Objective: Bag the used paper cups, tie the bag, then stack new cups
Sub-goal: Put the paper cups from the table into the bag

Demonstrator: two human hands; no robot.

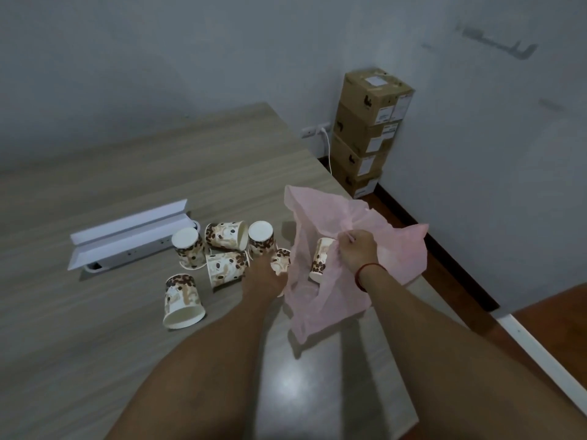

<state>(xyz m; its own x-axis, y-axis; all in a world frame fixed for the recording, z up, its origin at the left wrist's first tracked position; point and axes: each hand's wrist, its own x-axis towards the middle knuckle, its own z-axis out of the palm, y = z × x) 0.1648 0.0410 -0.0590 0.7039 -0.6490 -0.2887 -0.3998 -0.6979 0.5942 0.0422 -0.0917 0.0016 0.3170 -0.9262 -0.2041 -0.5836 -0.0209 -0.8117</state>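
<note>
Right of a raised white flap, five used cups lie tumbled, with bare table before them. The left hand curls round a sixth cup at the mouth of the pink bag. The right hand pinches the bag's rim, a seventh cup inside, near the table's right edge.

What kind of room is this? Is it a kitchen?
Probably an office or meeting room, not a kitchen: a long grey wood-grain table with a white flip-up power socket box set into it, and brown cardboard shipping boxes stacked in the corner by a plain pale wall.
</note>
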